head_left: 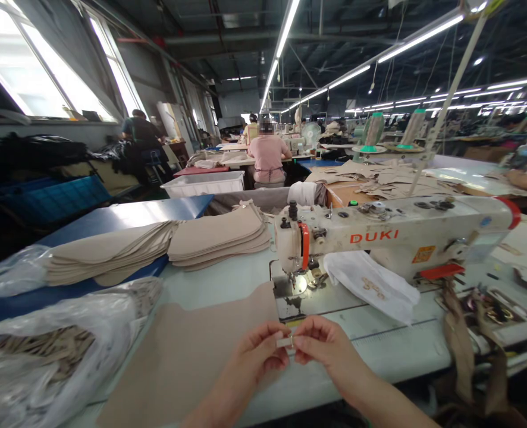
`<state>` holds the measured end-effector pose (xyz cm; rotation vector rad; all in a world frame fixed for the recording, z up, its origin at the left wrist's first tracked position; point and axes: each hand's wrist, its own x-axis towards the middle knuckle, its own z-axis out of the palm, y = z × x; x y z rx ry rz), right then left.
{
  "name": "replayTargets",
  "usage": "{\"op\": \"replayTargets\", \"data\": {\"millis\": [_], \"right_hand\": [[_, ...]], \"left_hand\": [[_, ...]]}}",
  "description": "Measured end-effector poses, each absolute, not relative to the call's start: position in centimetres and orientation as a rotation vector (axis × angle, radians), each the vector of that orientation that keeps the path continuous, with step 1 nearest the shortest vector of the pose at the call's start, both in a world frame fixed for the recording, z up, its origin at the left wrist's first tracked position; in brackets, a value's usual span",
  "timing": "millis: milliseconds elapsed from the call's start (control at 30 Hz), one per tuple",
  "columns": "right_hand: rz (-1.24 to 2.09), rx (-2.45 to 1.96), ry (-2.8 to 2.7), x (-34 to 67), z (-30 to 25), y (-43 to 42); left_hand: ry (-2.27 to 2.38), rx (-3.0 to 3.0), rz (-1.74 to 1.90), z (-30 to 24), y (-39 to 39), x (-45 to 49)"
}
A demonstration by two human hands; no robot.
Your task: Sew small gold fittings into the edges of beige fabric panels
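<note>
A short pale strip [284, 343], small ring-like piece [292, 340] at its three-o'clock end, sits nearly level between pinched fingers [307, 344] at six o'clock.

Left hand [260, 351] and right hand [320, 343] are held close together, fingers [270, 329] curled in thumb pinches; both forearms [377, 389] are angled inward.

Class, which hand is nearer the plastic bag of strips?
Left. The left hand is right of the plastic bag, across the fabric panel; the right hand is farther right.
</note>
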<state>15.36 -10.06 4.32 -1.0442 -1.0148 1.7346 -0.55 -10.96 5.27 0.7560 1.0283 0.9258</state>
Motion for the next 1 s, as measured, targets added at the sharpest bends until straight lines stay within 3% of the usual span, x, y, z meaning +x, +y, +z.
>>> {"op": "replayTargets", "data": {"millis": [367,600,1000], "right_hand": [[1.687,-1.030,-1.185,15.2,4.4,-10.2],[1.159,-1.128,-1.709,15.7,6.5,-12.1],[1.173,-1.029,-1.695,16.5,6.0,-11.9]], "left_hand": [[0.978,0.975,0.738,6.1,-9.9,-0.5],[1.167,1.282,0.759,5.9,-10.2,-0.7],[1.230,1.421,0.894,5.4,-10.8,-0.4]]}}
